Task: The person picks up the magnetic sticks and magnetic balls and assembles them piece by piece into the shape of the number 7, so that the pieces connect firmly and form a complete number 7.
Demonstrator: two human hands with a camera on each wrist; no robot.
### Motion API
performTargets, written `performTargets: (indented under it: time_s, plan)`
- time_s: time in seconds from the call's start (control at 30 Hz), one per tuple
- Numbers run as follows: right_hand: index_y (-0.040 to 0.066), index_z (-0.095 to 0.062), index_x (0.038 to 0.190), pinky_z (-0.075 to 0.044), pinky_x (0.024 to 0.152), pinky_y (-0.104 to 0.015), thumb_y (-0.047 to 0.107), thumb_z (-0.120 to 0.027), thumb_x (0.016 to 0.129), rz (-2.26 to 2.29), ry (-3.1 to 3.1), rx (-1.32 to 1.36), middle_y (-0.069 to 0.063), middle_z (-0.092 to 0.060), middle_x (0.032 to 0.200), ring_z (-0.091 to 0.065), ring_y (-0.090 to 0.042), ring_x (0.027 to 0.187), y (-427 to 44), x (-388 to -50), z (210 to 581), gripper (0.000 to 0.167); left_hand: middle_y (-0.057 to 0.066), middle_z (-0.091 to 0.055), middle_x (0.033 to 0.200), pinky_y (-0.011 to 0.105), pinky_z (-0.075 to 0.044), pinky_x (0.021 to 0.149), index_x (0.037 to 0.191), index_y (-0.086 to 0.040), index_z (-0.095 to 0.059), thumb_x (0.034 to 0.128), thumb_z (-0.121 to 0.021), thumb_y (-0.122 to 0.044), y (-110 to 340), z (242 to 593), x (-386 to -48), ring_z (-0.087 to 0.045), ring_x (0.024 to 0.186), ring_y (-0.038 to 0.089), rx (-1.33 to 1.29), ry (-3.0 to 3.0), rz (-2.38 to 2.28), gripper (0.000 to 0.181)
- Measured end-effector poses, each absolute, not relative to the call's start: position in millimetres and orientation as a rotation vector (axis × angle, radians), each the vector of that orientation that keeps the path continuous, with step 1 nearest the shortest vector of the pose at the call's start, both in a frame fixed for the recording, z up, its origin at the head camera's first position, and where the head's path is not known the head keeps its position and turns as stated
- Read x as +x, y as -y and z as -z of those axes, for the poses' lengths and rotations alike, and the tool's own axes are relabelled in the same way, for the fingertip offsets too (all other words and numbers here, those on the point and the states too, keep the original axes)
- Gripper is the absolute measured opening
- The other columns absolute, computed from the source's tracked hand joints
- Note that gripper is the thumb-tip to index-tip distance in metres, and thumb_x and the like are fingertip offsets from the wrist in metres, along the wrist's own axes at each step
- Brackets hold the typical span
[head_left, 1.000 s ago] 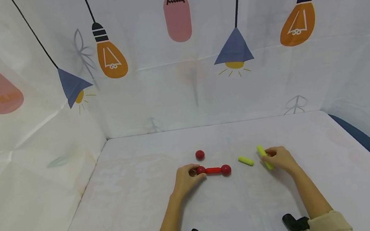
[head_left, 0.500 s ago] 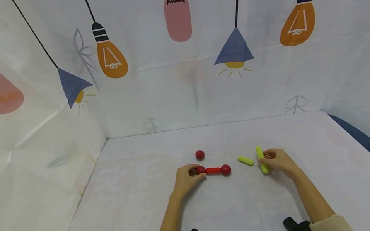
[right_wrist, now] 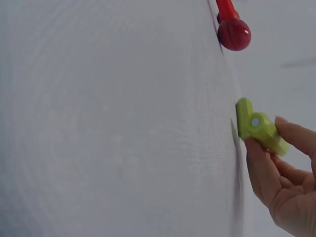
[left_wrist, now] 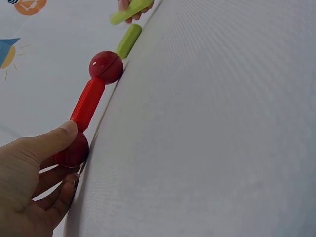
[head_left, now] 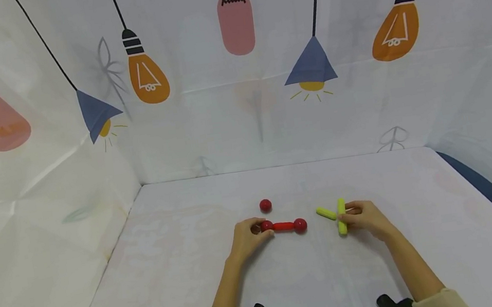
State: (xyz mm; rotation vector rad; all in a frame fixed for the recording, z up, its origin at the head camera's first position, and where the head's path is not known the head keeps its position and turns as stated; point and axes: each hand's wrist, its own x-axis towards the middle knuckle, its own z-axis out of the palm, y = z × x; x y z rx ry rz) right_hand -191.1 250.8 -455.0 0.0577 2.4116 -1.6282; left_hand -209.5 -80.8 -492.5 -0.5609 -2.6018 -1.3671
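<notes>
My left hand (head_left: 246, 239) holds a red ball (head_left: 267, 226) between thumb and fingers. That ball joins one end of a red rod (head_left: 283, 227), and a second red ball (head_left: 300, 225) sits at the rod's other end. The piece looks like a small dumbbell lying on the table. To the right, my right hand (head_left: 368, 217) pinches a yellow-green rod (head_left: 340, 206), whose end shows a round silvery disc in the right wrist view. Another yellow-green rod (head_left: 326, 213) lies just left of it; whether the two rods touch I cannot tell.
A loose red ball (head_left: 265, 205) rests on the white table (head_left: 188, 285) behind the dumbbell-shaped piece. White sheets printed with lamps and bulbs (head_left: 149, 78) hang at the back and left. Dark blue material (head_left: 488, 184) shows past the table's right edge.
My right hand has carried its yellow-green rod leftward, close to the lying rod, and turned it nearly in line with the view. The left hand and red pieces stay put.
</notes>
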Motion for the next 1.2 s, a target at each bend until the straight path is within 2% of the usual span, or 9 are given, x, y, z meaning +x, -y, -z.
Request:
performTargets:
  time_s: [0.43,0.77,1.2]
  plan:
    - [-0.024,-0.031,0.129,-0.053,0.078,-0.031,0.013,-0.066,0.086,1.741,-2.231,0.042,-0.027,-0.059,0.111,-0.064,-0.018,0.088,-240.9,-188.8,456.1,0.066,0.005,-0.067,0.084,0.023,-0.048,0.066,0.101,-0.003,-0.071,0.0758,-0.079,-0.023,80.0,490.9,-208.6,-0.057,0.074,0.014,-0.553,2.61,1.36,0.033]
    - [-0.023,-0.032,0.127,-0.053,0.078,-0.029,0.013,-0.067,0.086,1.753,-2.158,0.015,-0.021,-0.063,0.105,-0.065,-0.017,0.085,-231.3,-186.8,458.7,0.065,0.005,-0.067,0.085,0.022,-0.048,0.066,0.101,-0.003,-0.071,0.0762,-0.079,-0.023,79.3,490.5,-208.5,-0.057,0.074,0.014,-0.544,2.629,1.342,0.033]
    - [-0.024,-0.027,0.128,-0.054,0.078,-0.034,0.011,-0.068,0.086,1.78,-2.072,0.025,-0.021,-0.062,0.104,-0.065,-0.018,0.083,-218.2,-182.2,463.4,0.068,0.006,-0.067,0.086,0.023,-0.048,0.067,0.102,-0.002,-0.07,0.0767,-0.078,-0.022,79.6,489.6,-209.0,-0.057,0.075,0.015,-0.544,2.636,1.355,0.034]
